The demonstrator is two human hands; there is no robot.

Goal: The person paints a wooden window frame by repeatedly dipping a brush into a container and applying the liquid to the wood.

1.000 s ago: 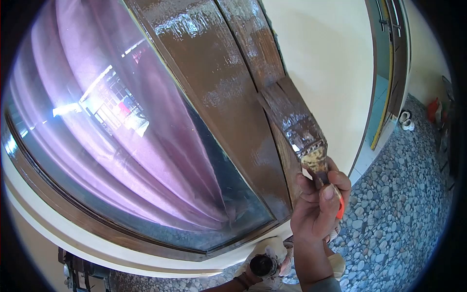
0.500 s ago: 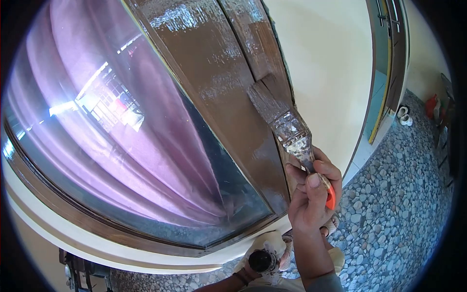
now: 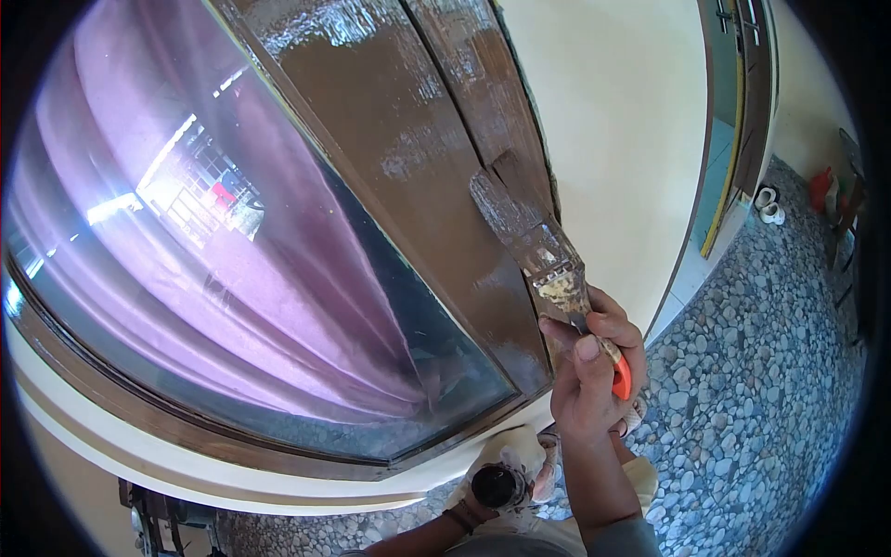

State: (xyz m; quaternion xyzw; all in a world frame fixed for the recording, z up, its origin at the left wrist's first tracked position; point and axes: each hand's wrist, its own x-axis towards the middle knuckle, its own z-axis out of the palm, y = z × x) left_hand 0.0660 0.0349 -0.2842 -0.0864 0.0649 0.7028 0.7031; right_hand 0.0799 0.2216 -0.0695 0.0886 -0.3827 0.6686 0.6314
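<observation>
My right hand (image 3: 599,371) is closed around the orange-tipped handle of a flat paintbrush (image 3: 561,278). The brush points up and left, and its wide bristles, coated in brown paint, rest on the brown wooden window frame (image 3: 371,102). Wet, shiny streaks show on the frame's upper part. Low down, my left hand (image 3: 475,511) grips a small paint container (image 3: 498,486) whose round opening looks dark inside. Some of that hand's fingers are hidden by the container.
Left of the frame is a glass pane (image 3: 445,371) with a pink curtain (image 3: 278,269) behind it. A cream wall (image 3: 622,139) borders the frame on the right. Pebble-patterned floor (image 3: 733,371) lies below, with white shoes (image 3: 768,209) near a doorway.
The view has shifted slightly, so the window and frame sit a little further left and higher. The brush has moved only slightly along the frame, and both hands keep their holds.
</observation>
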